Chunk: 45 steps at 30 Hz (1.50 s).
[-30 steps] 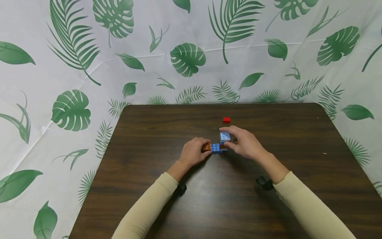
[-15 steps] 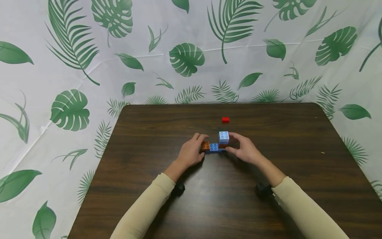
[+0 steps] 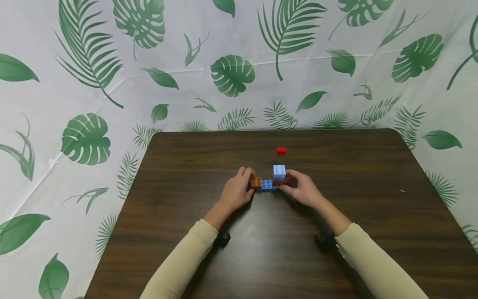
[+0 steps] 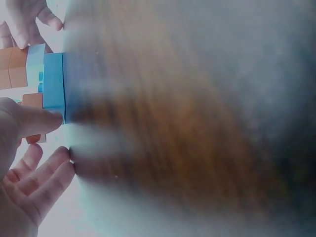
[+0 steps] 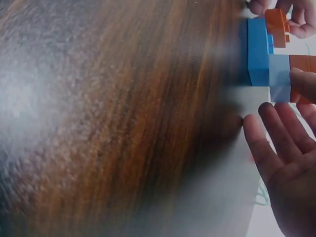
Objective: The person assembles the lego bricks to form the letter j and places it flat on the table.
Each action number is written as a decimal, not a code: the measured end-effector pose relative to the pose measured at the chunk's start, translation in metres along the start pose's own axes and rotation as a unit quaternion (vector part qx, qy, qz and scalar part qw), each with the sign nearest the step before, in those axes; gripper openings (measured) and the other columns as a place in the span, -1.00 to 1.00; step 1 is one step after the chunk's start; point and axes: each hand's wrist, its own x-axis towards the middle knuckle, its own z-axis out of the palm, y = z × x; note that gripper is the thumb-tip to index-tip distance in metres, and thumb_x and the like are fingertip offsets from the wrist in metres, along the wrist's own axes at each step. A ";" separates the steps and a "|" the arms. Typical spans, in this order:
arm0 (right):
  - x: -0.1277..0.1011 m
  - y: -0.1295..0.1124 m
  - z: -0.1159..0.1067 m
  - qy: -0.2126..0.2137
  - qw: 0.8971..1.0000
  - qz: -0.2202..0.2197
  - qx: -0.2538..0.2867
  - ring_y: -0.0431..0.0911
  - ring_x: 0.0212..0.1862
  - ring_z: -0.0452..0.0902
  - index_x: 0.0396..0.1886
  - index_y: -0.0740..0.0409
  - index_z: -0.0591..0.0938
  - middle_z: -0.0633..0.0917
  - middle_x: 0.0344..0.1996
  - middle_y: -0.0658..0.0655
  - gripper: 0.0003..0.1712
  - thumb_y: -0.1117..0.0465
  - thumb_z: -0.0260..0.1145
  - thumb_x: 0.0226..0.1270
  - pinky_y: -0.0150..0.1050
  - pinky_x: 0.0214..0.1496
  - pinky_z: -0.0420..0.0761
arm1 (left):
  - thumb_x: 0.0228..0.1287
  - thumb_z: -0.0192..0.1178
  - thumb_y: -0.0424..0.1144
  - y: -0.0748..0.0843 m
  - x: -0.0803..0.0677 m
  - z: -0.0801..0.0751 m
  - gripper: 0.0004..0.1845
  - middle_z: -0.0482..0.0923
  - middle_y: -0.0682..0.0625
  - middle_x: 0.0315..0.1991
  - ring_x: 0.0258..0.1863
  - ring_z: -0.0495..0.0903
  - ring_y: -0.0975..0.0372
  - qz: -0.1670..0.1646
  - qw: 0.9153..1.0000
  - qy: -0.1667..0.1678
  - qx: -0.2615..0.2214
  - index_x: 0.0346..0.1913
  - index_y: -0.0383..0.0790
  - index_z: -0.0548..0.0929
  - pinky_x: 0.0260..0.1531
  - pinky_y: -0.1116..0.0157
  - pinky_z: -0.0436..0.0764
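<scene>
We see the left hand (image 3: 236,192) at nine o'clock of the brick assembly (image 3: 269,181), its fingers (image 3: 244,173) curled round the orange brick (image 3: 256,181) at that end. The assembly sits mid-counter (image 3: 186,166), a light blue brick (image 3: 279,171) on top. At three o'clock, the right hand (image 3: 303,189) pinches the assembly's other end. A red brick (image 3: 281,150) lies at twelve o'clock, apart.
</scene>
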 end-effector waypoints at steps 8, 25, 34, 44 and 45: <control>-0.001 -0.001 -0.002 0.004 1.000 0.009 0.007 0.05 -0.04 0.61 0.06 0.24 0.56 0.69 -0.11 0.19 -0.53 0.16 0.43 0.19 0.07 0.06 0.51 | 0.14 0.37 -0.19 -0.001 0.002 -0.002 -0.56 0.44 0.04 -0.12 -0.43 0.51 0.26 0.018 1.000 0.003 -0.010 0.03 -0.03 0.41 -0.49 0.30 0.52; 0.001 0.005 -0.015 -0.001 0.997 0.058 0.048 0.07 -0.12 0.58 0.31 0.33 0.41 0.59 0.02 0.30 -0.38 0.12 0.28 0.35 -0.19 -0.26 0.65 | 0.25 0.28 -0.15 0.010 0.018 0.001 -0.66 0.53 0.07 -0.12 -0.33 0.57 0.25 0.031 0.999 -0.017 -0.010 0.04 -0.04 0.48 -0.34 0.28 0.59; 0.009 0.016 -0.019 0.004 0.990 0.094 0.102 0.11 -0.06 0.61 0.30 0.32 0.43 0.58 0.09 0.34 -0.36 0.04 0.27 0.35 -0.20 -0.30 0.67 | 0.32 0.21 -0.14 0.013 0.023 0.001 -0.69 0.58 0.08 -0.11 -0.28 0.59 0.25 0.023 0.999 -0.025 -0.030 0.10 -0.01 0.55 -0.28 0.24 0.60; 0.016 0.026 -0.021 -0.011 0.988 0.130 0.088 0.01 -0.37 0.65 0.27 0.31 0.47 0.57 0.09 0.36 -0.35 -0.04 0.25 0.35 -0.21 -0.34 0.66 | 0.34 0.19 -0.12 0.015 0.030 0.004 -0.71 0.63 0.10 -0.17 -0.28 0.57 0.28 -0.007 0.999 -0.033 -0.042 0.08 -0.01 0.61 -0.28 0.24 0.58; 0.016 0.027 -0.021 -0.014 0.988 0.131 0.085 0.01 -0.34 0.64 0.27 0.30 0.47 0.56 0.10 0.35 -0.35 -0.05 0.25 0.35 -0.21 -0.34 0.66 | 0.34 0.19 -0.11 0.016 0.031 0.005 -0.72 0.63 0.10 -0.17 -0.29 0.57 0.28 -0.010 0.998 -0.035 -0.044 0.08 -0.01 0.62 -0.28 0.24 0.58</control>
